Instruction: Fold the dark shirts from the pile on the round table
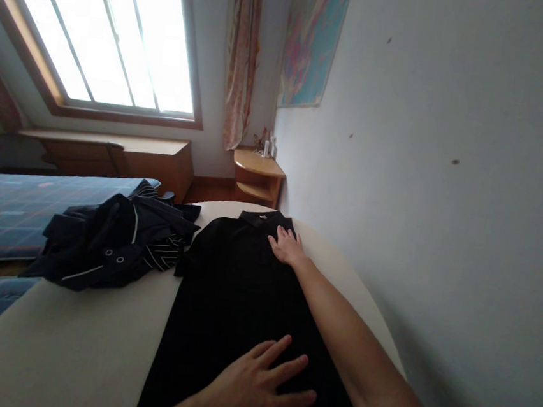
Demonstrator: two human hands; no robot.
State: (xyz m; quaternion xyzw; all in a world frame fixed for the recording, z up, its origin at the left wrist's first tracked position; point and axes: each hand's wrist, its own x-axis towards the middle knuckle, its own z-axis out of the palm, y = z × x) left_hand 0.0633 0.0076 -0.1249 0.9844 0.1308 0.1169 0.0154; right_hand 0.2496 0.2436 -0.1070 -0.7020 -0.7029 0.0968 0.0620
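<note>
A black collared shirt (234, 289) lies spread out on the pale table (94, 346), its collar at the far edge. My right hand (287, 246) reaches far forward and rests flat on the shirt near its right shoulder, fingers stretched out. Nearer to me, my left hand (254, 381) is over the lower part of the shirt with its fingers spread; whether it touches the cloth I cannot tell. The shirt's right sleeve is mostly hidden by my right hand and forearm. Neither hand grips anything.
To the left, a heap of dark clothes (105, 239) with white stripes lies at the table's edge. Beyond it is a blue checked bed (6, 216). A white wall (440, 245) runs close along the right. A corner shelf (259, 162) and a desk (156, 147) stand at the back.
</note>
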